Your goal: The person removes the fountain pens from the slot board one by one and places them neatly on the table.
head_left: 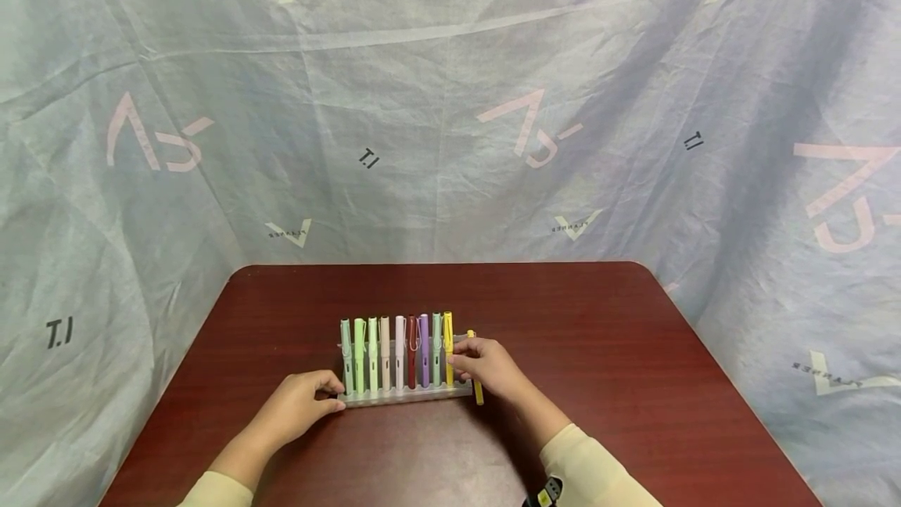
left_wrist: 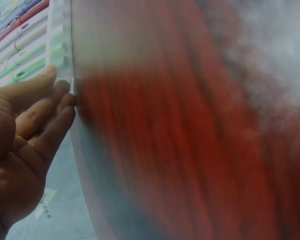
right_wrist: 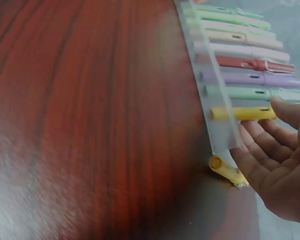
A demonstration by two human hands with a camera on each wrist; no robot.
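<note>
A clear pen stand (head_left: 408,396) holds a row of upright pens in green, beige, pale pink, dark red, purple and yellow. My left hand (head_left: 301,405) grips the stand's left end between thumb and fingers; the left wrist view shows its fingertips (left_wrist: 65,90) at that corner. At the right end, my right hand (head_left: 493,368) pinches the yellow pen (head_left: 448,343) standing last in the row. In the right wrist view the thumb meets this yellow pen (right_wrist: 245,113), with the other fingers below and behind. A second yellow pen (head_left: 479,393) lies slanted beside the stand, partly hidden by the right hand.
The stand is on a dark red wooden table (head_left: 563,311) with rounded far corners. A grey printed cloth (head_left: 436,139) hangs behind and along both sides. A small black device (head_left: 545,491) shows at the right sleeve.
</note>
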